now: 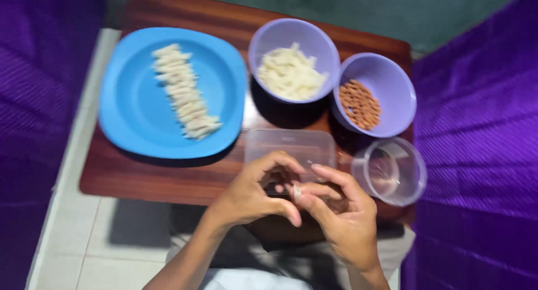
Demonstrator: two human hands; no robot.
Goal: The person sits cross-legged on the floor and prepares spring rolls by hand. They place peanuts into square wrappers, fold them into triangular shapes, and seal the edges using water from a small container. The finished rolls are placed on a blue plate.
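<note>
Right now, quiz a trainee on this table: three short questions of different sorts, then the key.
1. True or false: the pale strips lie in a row on the blue plate.
2. Which purple bowl holds the brown nuts? A. the left bowl B. the right bowl
3. What lies behind the left hand and right hand?

Key: 1 true; 2 B; 3 a clear rectangular container.

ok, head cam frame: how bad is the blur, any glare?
Head view: motion blur all over, left hand and right hand soft; blue plate and clear round container edges smeared; no strong glare; dark shadows under the bowls on the wooden table.
</note>
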